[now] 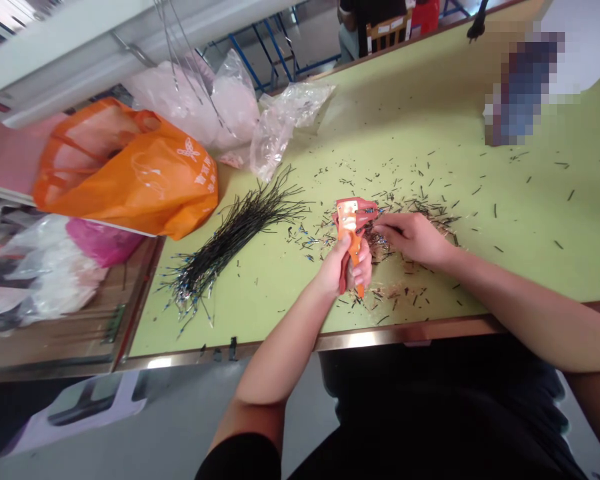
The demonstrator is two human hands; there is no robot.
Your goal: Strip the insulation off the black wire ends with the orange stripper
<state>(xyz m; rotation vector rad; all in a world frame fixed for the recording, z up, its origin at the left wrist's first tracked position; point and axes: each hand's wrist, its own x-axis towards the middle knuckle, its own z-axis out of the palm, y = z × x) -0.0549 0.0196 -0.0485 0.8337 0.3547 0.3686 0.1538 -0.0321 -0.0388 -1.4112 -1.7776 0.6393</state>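
My left hand (349, 265) is wrapped around the handles of a red and orange wire stripper (350, 217), its jaws turned to the right. Close to those jaws, my right hand (411, 235) has thumb and fingertips pinched together; whatever is between them is too small to make out. Under and around both hands lie scattered black wire scraps (430, 217) and coppery strands (400, 291). To the left rests a thick bundle of black wires (235, 233), many with blue tips at the near end.
An orange bag (175, 193) stands at the table's left, beside clear plastic bags (285, 120). A white shelf (80, 50) overhangs the far left. A pixelated patch (525, 90) covers something at far right. Beyond the table a person (375, 13) sits on a wooden chair.
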